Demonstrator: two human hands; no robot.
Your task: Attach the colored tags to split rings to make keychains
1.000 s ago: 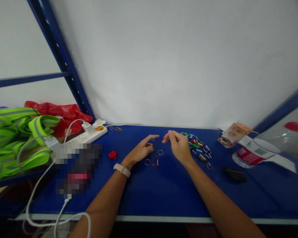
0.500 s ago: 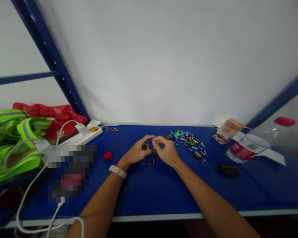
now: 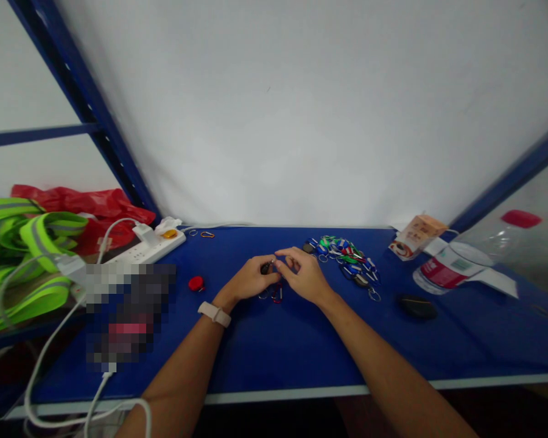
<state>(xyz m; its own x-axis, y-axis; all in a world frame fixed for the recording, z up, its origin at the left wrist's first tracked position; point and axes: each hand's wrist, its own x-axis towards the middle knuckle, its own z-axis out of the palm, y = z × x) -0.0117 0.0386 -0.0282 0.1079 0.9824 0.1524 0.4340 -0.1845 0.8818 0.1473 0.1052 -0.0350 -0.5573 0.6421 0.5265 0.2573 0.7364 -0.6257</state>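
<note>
Over the middle of the blue table, my left hand [image 3: 250,280] is closed on a small dark round piece [image 3: 265,267], partly hidden by the fingers. My right hand [image 3: 307,277] meets it, thumb and forefinger pinched at a tiny shiny bit; what they grip is too small to name. Just below the fingertips lie a red carabiner [image 3: 277,295] and a metal split ring [image 3: 263,295]. Off to the left sits a red round piece [image 3: 196,283]. To the right is a pile of blue, green and red carabiners [image 3: 346,250] with split rings.
On the left are a white power strip [image 3: 134,258] with cables, a blurred-out phone-like object [image 3: 132,316] and green reflective straps [image 3: 50,237]. An orange carabiner [image 3: 207,234] lies at the back. A black pouch-like object [image 3: 417,306], a bottle [image 3: 456,267] and a small carton [image 3: 415,236] stand right.
My hands have come closer together. The left fingers now cover more of the dark round piece, and the right fingertips have moved left to meet them. The view has shifted slightly.
</note>
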